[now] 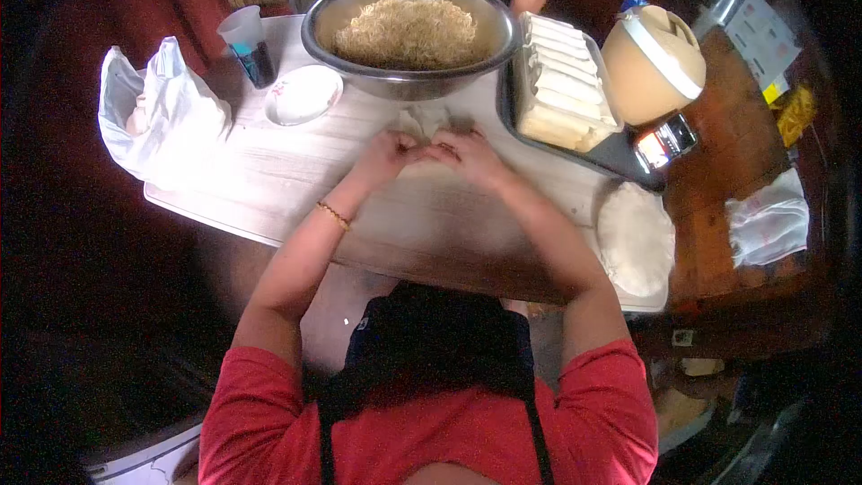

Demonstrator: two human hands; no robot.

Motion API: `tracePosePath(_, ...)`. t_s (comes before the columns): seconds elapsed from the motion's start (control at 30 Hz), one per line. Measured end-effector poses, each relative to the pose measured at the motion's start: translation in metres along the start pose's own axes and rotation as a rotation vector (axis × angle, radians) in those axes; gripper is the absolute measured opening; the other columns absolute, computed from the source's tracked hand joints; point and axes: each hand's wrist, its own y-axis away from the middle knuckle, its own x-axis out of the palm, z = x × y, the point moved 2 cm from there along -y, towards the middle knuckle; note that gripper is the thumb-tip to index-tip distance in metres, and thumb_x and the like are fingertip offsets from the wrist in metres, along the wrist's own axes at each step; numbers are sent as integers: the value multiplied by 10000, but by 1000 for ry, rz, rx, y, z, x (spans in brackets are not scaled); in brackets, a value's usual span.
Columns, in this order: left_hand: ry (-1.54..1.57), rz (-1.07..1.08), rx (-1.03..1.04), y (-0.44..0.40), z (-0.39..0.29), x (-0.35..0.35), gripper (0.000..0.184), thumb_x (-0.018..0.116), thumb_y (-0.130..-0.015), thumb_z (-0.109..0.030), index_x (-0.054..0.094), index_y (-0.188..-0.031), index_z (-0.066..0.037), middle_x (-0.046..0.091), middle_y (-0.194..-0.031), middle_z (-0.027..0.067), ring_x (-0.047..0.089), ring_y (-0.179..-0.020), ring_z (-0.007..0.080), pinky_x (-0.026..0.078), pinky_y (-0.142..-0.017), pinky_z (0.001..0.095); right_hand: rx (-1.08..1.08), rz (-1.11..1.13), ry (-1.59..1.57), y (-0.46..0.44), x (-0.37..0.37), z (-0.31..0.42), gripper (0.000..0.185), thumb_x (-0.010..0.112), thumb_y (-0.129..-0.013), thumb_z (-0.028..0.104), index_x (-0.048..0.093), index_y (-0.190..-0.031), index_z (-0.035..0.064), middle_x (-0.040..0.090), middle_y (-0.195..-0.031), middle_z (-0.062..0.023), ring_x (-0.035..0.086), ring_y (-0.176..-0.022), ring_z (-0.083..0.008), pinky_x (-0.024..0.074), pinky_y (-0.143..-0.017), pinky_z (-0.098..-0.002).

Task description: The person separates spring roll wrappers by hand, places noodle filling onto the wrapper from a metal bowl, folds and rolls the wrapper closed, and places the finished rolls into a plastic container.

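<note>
Your left hand [398, 153] and right hand [469, 156] meet over a thin pale sheet [426, 119], each with fingers curled in and grasping it; exact fingertip contact too blurred to tell. The sheet lies on the table [404, 224], midway between its left and right ends, just short of the bowl [409, 86]. Judgement: holding from both sides keeps so limp a sheet under control. The bowl, heaped with shredded food [409, 31], stands at the table's far edge, presumably leaving you working room. Round sheets [636, 238] lie by the near right corner, probably for easy reach. Tub of rolls [566, 135]: on the tray [591, 160], along the right edge.
</note>
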Motion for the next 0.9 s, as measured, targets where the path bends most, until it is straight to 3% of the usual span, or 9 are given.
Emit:
tracePosePath(0.1, -77, -55, 64, -3, 6, 4, 321, 680, -802, -382, 670, -738, -68, 582, -607, 147, 593, -587, 318, 429, -536, 404, 67, 11, -87, 3, 7, -6, 261, 528, -898, 418, 612, -956, 177, 659, -924, -90, 607, -990, -309, 333, -938, -538)
tracePosePath(0.2, -174, 110, -44, -7, 0, -1, 216, 684, -807, -296, 665, -779, -83, 652, -731, 91, 597, -708, 271, 446, -670, 378, -56, -98, 37, -2, 10, -15, 263, 534, -897, 404, 600, -976, 161, 611, -1024, -78, 491, -1164, -311, 313, -964, -538)
tracePosePath(0.27, -503, 88, -17, -4, -19, -2, 197, 631, -822, -286, 668, -764, -102, 636, -716, 92, 611, -735, 282, 426, -746, 401, 11, 4, -22, -1, 8, -13, 257, 547, -893, 384, 592, -994, 152, 553, -1107, -81, 394, -1237, -336, 284, -997, -549)
tracePosePath(0.3, -501, 88, -15, -3, -30, -3, 197, 631, -822, -286, 668, -764, -102, 636, -716, 92, 611, -735, 282, 426, -746, 401, 13, 4, -20, 0, 7, -11, 257, 547, -893, 384, 592, -994, 152, 553, -1107, -81, 394, -1237, -336, 284, -997, -549)
tracePosePath(0.37, -780, -182, 319, 1, -57, -5, 171, 604, -800, -244, 647, -889, -105, 642, -880, 72, 600, -834, 252, 396, -804, 395, -33, -51, 53, 1, 4, -5, 211, 569, -887, 300, 589, -992, 118, 556, -1069, -88, 474, -1131, -283, 284, -1023, -462)
tracePosePath(0.47, -867, -5, 245, 19, -70, 4, 295, 609, -787, -218, 608, -1040, -66, 611, -1043, 98, 562, -954, 262, 403, -798, 408, -98, -145, 144, 1, 16, -22, 255, 589, -864, 353, 595, -1011, 144, 524, -1126, -73, 414, -1195, -311, 299, -971, -545)
tracePosePath(0.7, -809, -90, 225, 47, -84, 11, 323, 568, -805, -256, 616, -1050, -51, 626, -1027, 108, 576, -934, 264, 399, -817, 401, -38, 20, 115, -8, 10, -13, 272, 591, -847, 312, 588, -1062, 144, 527, -1135, -73, 432, -1152, -304, 335, -920, -506)
tracePosePath(0.77, -763, -156, 283, 45, -81, 11, 330, 551, -797, -253, 613, -1002, -1, 622, -948, 145, 567, -929, 274, 385, -832, 385, -93, -267, 261, -5, 16, -11, 303, 598, -831, 281, 574, -1084, 116, 532, -1119, -90, 455, -1098, -308, 348, -896, -479)
tracePosePath(0.9, -793, -69, 260, 42, -81, 10, 339, 554, -791, -259, 612, -998, 3, 624, -954, 142, 555, -953, 272, 379, -848, 390, -108, -246, 489, 20, 4, 26, 341, 602, -803, 231, 556, -1102, 73, 536, -1112, -105, 469, -1072, -308, 352, -894, -469)
